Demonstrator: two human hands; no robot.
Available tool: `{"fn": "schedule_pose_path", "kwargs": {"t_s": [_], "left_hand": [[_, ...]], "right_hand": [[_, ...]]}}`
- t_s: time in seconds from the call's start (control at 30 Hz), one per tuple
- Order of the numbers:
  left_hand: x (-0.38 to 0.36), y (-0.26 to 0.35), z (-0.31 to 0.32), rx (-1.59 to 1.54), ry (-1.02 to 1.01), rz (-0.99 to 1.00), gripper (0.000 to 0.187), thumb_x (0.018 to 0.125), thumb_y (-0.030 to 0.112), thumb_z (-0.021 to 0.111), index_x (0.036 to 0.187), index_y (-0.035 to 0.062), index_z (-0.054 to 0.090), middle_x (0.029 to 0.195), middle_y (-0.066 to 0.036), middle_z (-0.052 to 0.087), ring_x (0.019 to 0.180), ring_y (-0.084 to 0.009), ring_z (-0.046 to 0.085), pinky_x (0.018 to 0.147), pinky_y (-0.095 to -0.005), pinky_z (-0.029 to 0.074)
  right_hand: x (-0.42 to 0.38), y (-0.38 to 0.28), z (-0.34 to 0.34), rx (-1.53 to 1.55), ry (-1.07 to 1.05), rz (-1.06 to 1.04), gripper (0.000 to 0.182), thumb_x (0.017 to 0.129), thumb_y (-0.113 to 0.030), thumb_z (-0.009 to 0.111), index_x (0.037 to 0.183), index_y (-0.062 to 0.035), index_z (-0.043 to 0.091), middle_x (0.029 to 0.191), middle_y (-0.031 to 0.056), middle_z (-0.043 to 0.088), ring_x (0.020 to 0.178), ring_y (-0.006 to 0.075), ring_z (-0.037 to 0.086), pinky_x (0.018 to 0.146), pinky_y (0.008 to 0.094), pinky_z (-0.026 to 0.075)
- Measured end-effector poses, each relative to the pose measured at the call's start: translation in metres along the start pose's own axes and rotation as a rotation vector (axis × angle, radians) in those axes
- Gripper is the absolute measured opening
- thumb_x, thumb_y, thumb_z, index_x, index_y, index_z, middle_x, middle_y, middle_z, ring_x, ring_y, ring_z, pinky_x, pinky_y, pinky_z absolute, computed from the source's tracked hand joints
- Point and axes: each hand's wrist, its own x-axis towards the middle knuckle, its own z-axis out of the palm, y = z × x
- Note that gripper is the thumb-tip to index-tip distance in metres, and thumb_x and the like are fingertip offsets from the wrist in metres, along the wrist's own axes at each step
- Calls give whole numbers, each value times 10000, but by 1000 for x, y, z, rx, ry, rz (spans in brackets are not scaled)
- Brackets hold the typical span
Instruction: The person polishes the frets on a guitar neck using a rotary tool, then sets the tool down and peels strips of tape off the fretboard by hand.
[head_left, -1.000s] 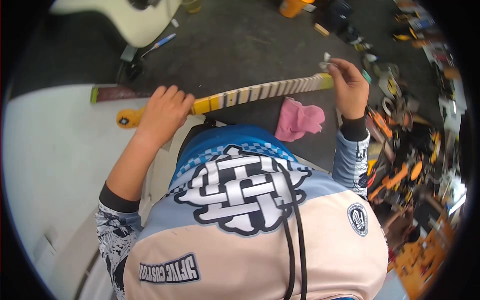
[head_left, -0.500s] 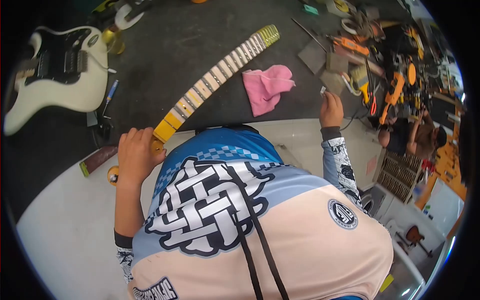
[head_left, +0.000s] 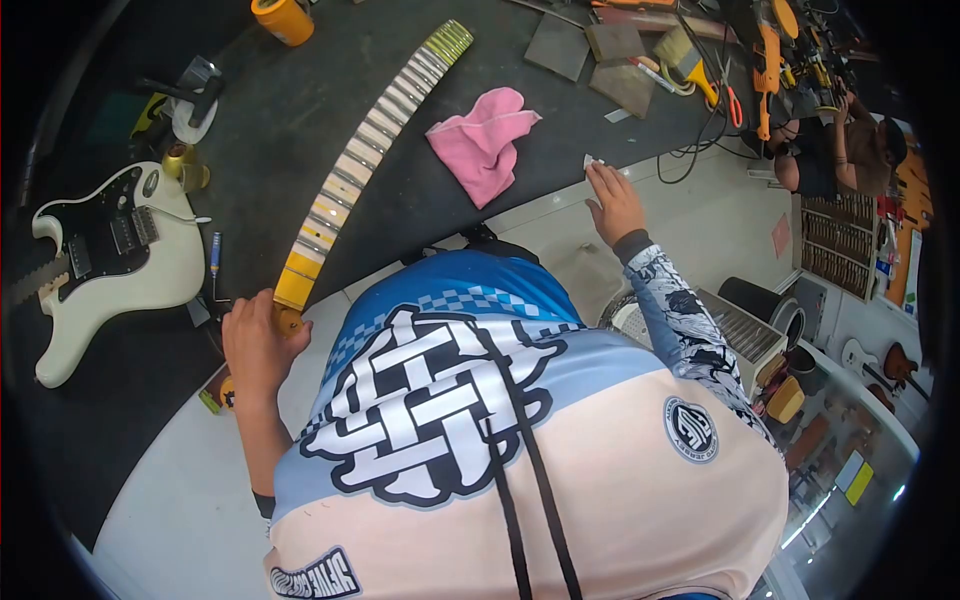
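My left hand [head_left: 258,340] is closed around the headstock end of a guitar neck [head_left: 345,180] at the bench's near edge. The neck slants away across the dark bench, with yellow tape near the headstock, pale strips between the frets and yellow-green at the far end. My right hand [head_left: 615,205] is at the bench edge, fingers stretched out and thumb apart. Its fingertips touch a small whitish piece [head_left: 592,161], too small to name. Between the neck and my right hand lies a crumpled pink cloth [head_left: 485,145].
A white electric guitar body [head_left: 150,255] lies at left beside a blue-handled screwdriver [head_left: 215,255]. An orange container [head_left: 283,20] stands at the back. Flat grey blocks [head_left: 557,46], a brush [head_left: 688,62] and cables lie at right. Another person [head_left: 840,155] sits beyond.
The view has shifted, so the bench things appear elsewhere. My right hand has gone from a pinch on the small whitish piece to stretched fingers over it. My left hand keeps the headstock.
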Motion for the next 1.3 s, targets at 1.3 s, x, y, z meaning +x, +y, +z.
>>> {"fn": "schedule_pose_path", "kwargs": {"t_s": [1.3], "left_hand": [[16,4,-70,-1390,-694,-262,402,954,405,658,1038,17,596,769,-52,584,673,-113,547,599,-266,450]], "right_hand": [[127,-231,-137,469,359,-639,350,776,-56,773,1117,-32,698,1060,103,692,935,285,661,803,392,538]]}}
